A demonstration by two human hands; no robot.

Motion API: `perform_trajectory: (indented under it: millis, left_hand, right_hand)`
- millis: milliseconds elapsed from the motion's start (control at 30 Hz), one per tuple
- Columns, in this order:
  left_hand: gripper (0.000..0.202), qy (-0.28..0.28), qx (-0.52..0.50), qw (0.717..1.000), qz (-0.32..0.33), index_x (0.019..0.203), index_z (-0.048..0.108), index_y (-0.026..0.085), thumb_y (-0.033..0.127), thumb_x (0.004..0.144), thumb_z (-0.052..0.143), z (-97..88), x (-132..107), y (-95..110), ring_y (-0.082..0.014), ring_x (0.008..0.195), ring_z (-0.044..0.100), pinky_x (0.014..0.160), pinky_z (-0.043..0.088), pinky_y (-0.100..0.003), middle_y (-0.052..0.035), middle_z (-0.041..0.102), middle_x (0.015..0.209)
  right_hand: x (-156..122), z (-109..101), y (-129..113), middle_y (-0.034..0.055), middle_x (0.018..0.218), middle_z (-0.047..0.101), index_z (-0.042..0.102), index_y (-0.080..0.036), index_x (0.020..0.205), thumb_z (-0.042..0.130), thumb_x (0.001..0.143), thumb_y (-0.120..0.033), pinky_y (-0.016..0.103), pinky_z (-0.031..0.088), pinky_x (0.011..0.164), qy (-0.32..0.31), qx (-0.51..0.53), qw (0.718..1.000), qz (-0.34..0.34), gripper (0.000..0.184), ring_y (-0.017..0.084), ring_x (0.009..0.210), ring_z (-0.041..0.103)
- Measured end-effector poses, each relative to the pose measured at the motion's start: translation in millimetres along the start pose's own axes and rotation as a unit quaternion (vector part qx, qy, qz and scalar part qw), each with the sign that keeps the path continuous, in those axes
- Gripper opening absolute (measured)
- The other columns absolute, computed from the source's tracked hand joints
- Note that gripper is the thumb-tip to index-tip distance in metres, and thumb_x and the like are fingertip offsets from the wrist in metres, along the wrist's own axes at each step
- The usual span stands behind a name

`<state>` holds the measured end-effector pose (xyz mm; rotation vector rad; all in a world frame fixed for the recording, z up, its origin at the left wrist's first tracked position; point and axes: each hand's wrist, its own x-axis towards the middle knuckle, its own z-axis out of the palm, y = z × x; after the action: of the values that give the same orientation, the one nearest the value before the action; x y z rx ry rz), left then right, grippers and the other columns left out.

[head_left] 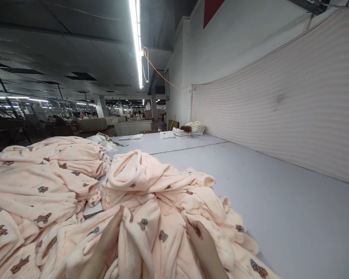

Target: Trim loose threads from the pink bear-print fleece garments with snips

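Observation:
My left hand is closed on a fold of a peach-coloured fleece garment printed with small brown and blue animal motifs. On the right, my right hand is closed around a small dark pointed tool. Two thin tips stick out past the fingers, close to the fleece; the rest is hidden in the hand, so I cannot tell its exact kind. Beyond both hands lies a collar or neck opening with a white label at its edge.
A heap of matching fleece garments fills the left side. The pale table stretches right to a striped cloth screen. Folded white stacks stand at the far end, with crumpled white cloth near the heap. A tube light hangs overhead.

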<state>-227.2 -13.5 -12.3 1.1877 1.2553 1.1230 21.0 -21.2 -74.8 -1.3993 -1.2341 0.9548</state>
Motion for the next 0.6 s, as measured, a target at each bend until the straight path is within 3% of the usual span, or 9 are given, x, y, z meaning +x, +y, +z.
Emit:
perform_trajectory:
  millis: [100, 167, 233, 267, 333, 400, 467, 500, 600]
  left_hand:
    - [0.048, -0.012, 0.266, 0.959, 0.097, 0.107, 0.064, 0.018, 0.053, 0.077, 0.054, 32.5, -3, -12, -0.0325, 0.085, 0.064, 0.082, 0.047, -0.046, -0.0072, 0.069, 0.072]
    - [0.048, -0.028, 0.443, 0.881, 0.160, 0.115, 0.062, 0.016, 0.036, 0.072, 0.063, 67.5, -5, -27, -0.0369, 0.094, 0.059, 0.088, 0.042, -0.053, -0.0112, 0.069, 0.081]
    - [0.032, -0.031, 0.522, 0.831, 0.190, 0.101, 0.068, 0.014, 0.019, 0.071, 0.057, 93.0, -5, -41, -0.0378, 0.097, 0.055, 0.088, 0.039, -0.055, -0.0157, 0.067, 0.090]
    - [0.025, -0.031, 0.523, 0.829, 0.196, 0.089, 0.069, 0.015, 0.013, 0.071, 0.052, 97.1, -4, -44, -0.0363, 0.098, 0.055, 0.089, 0.039, -0.053, -0.0162, 0.066, 0.094]
    - [0.024, -0.047, 0.503, 0.837, 0.212, 0.077, 0.067, 0.018, 0.008, 0.071, 0.045, 83.3, 0, -41, -0.0301, 0.102, 0.054, 0.092, 0.041, -0.046, -0.0131, 0.064, 0.103]
    - [0.022, -0.060, 0.455, 0.860, 0.222, 0.083, 0.064, 0.020, 0.015, 0.076, 0.045, 45.2, 5, -27, -0.0243, 0.105, 0.055, 0.092, 0.044, -0.036, -0.0079, 0.063, 0.110]
    - [0.021, -0.007, 0.290, 0.941, 0.173, 0.089, 0.062, 0.019, 0.028, 0.082, 0.044, 0.6, 8, -9, -0.0232, 0.090, 0.062, 0.080, 0.051, -0.033, -0.0040, 0.068, 0.090]
    - [0.023, 0.042, 0.241, 0.959, 0.146, 0.088, 0.060, 0.019, 0.035, 0.083, 0.045, -17.2, 8, -2, -0.0228, 0.081, 0.063, 0.073, 0.052, -0.033, -0.0016, 0.067, 0.079]
    - [0.020, 0.069, 0.307, 0.933, 0.173, 0.085, 0.059, 0.021, 0.038, 0.079, 0.052, -30.4, -2, -6, -0.0231, 0.080, 0.063, 0.072, 0.052, -0.032, 0.0007, 0.066, 0.076]
  right_hand:
    - [3, 10, 5, 0.0020, 0.072, 0.065, 0.055, -0.019, 0.074, 0.047, 0.084, -0.048, 0.028, 0.041, 0.070, -0.004, 0.024, 0.999, 0.022, 0.032, 0.020, 0.073, 0.058]
    - [2, 12, 3, 0.0027, 0.072, 0.066, 0.055, -0.019, 0.075, 0.046, 0.084, -0.049, 0.029, 0.042, 0.071, -0.003, 0.035, 0.999, 0.024, 0.033, 0.020, 0.074, 0.059]
    - [-1, 7, -2, 0.0028, 0.074, 0.067, 0.056, -0.019, 0.076, 0.047, 0.083, -0.051, 0.028, 0.042, 0.069, 0.001, 0.038, 0.999, 0.024, 0.034, 0.019, 0.073, 0.058]
    - [-4, 1, -5, 0.0029, 0.075, 0.067, 0.056, -0.020, 0.076, 0.047, 0.083, -0.052, 0.028, 0.041, 0.067, 0.003, 0.036, 0.999, 0.025, 0.034, 0.019, 0.072, 0.058]
    - [-10, -16, -9, 0.0027, 0.077, 0.066, 0.057, -0.020, 0.075, 0.048, 0.082, -0.052, 0.027, 0.040, 0.066, 0.006, 0.031, 0.999, 0.028, 0.034, 0.019, 0.072, 0.057]
    - [-17, -35, -11, 0.0008, 0.073, 0.062, 0.055, -0.020, 0.070, 0.052, 0.080, -0.050, 0.026, 0.039, 0.064, 0.002, 0.025, 0.999, 0.028, 0.031, 0.018, 0.071, 0.054]
    - [-25, -54, -7, -0.0023, 0.065, 0.054, 0.049, -0.021, 0.063, 0.058, 0.075, -0.045, 0.025, 0.037, 0.061, -0.008, 0.011, 1.000, 0.025, 0.028, 0.017, 0.067, 0.050]
    - [-29, -62, -3, -0.0038, 0.062, 0.049, 0.046, -0.021, 0.061, 0.059, 0.073, -0.041, 0.025, 0.036, 0.060, -0.017, -0.002, 1.000, 0.022, 0.027, 0.016, 0.065, 0.048]
    - [-42, -79, 8, -0.0052, 0.062, 0.046, 0.045, -0.021, 0.062, 0.058, 0.069, -0.028, 0.024, 0.034, 0.060, -0.058, -0.075, 0.995, 0.011, 0.016, 0.014, 0.064, 0.045]
